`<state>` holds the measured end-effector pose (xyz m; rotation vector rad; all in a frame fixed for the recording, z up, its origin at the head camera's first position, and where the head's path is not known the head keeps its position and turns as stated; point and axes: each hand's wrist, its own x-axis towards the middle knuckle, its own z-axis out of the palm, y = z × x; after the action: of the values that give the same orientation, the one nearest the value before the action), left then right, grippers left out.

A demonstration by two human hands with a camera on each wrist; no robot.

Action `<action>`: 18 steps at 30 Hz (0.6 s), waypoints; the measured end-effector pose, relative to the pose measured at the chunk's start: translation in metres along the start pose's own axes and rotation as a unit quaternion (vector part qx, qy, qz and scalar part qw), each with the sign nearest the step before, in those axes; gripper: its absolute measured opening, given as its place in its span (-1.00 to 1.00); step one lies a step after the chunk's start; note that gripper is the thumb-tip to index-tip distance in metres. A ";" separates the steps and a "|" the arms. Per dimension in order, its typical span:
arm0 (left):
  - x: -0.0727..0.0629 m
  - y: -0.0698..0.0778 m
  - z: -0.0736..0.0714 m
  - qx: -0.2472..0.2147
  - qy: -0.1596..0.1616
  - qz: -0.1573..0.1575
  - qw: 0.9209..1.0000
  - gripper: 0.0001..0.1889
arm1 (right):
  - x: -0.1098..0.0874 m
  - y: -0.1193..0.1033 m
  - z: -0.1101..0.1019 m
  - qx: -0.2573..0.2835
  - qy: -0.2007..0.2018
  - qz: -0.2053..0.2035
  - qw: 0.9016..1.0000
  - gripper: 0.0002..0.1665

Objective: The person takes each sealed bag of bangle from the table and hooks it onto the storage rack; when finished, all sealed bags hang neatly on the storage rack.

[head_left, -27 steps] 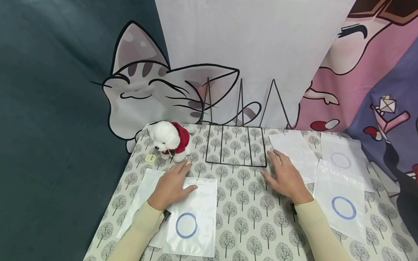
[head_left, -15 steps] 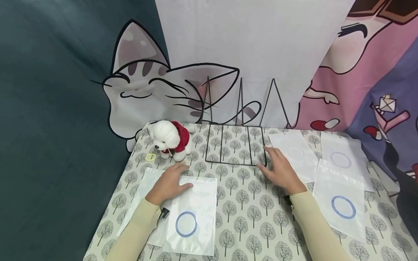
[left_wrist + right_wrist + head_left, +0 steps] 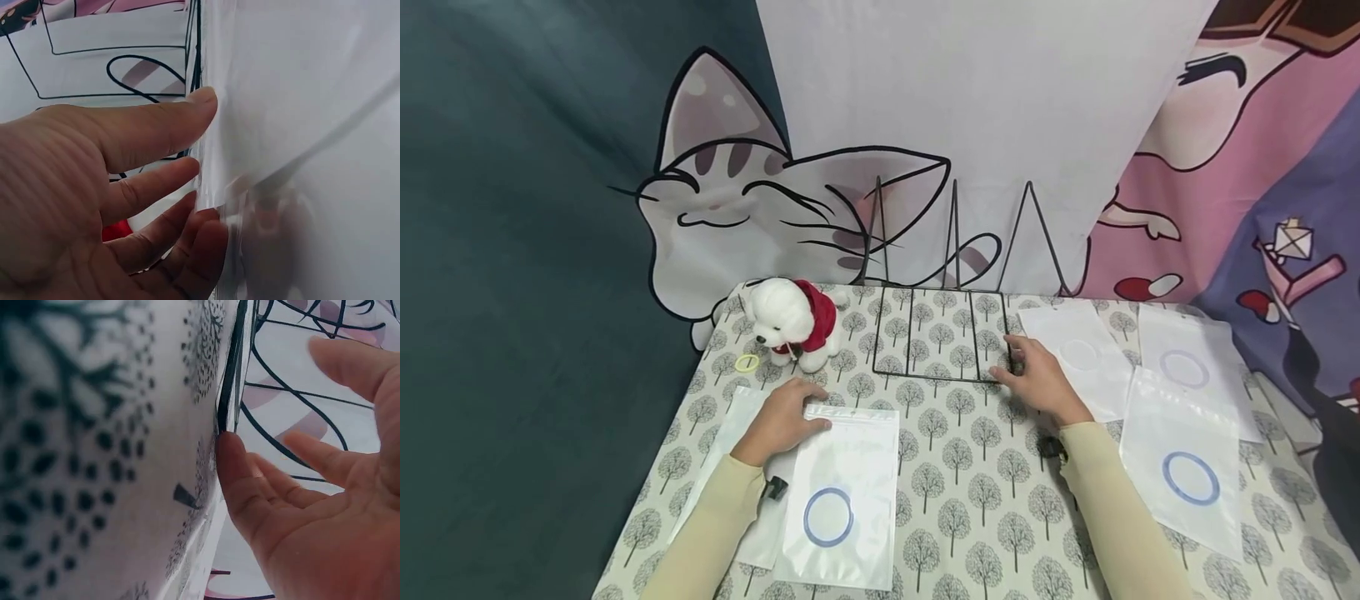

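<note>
My left hand (image 3: 781, 423) lies low over the top edge of a clear zip bag (image 3: 868, 500) with a blue ring printed or lying on it. In the left wrist view its thumb (image 3: 203, 100) and index finger are apart at that bag's edge; no firm pinch shows. My right hand (image 3: 1037, 379) rests by the front right corner of a black wire rack (image 3: 925, 377). Its thumb and index finger are spread apart, with nothing seen held between them. The right wrist view shows a fingertip (image 3: 231, 447) against the patterned tablecloth (image 3: 162, 425).
A white toy dog (image 3: 782, 312) in a red coat stands at the back left, beside a small yellow ring (image 3: 747, 363). Several more clear bags lie around, including a blue-ringed bag (image 3: 1217, 525) at right. Upright wire loops (image 3: 1030, 187) rise behind the rack.
My left hand has drawn slightly back and left. The right hand has shifted a little left and inward, closer to the rack's corner. The bags, dog and rack stay put.
</note>
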<state>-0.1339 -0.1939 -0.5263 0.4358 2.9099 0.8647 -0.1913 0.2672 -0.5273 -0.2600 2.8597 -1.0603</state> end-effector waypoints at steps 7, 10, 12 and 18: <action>-0.002 -0.002 -0.001 -0.069 -0.031 -0.030 0.997 -0.62 | 0.005 0.007 0.003 0.004 -0.037 0.024 0.999 0.09; -0.003 -0.003 -0.001 -0.095 -0.047 -0.035 0.994 -0.74 | 0.007 0.010 0.002 -0.009 -0.042 0.028 0.999 0.09; -0.003 -0.003 -0.003 -0.102 -0.052 -0.030 0.993 -0.79 | 0.009 0.012 0.002 -0.021 -0.047 0.027 0.998 0.08; -0.003 0.004 -0.011 -0.129 -0.056 -0.013 0.990 -0.83 | 0.014 0.013 -0.003 -0.042 -0.053 0.013 0.998 0.05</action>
<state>-0.1314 -0.1970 -0.5149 0.4093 2.6483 1.1534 -0.2067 0.2763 -0.5334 -0.2754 2.8083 -0.8952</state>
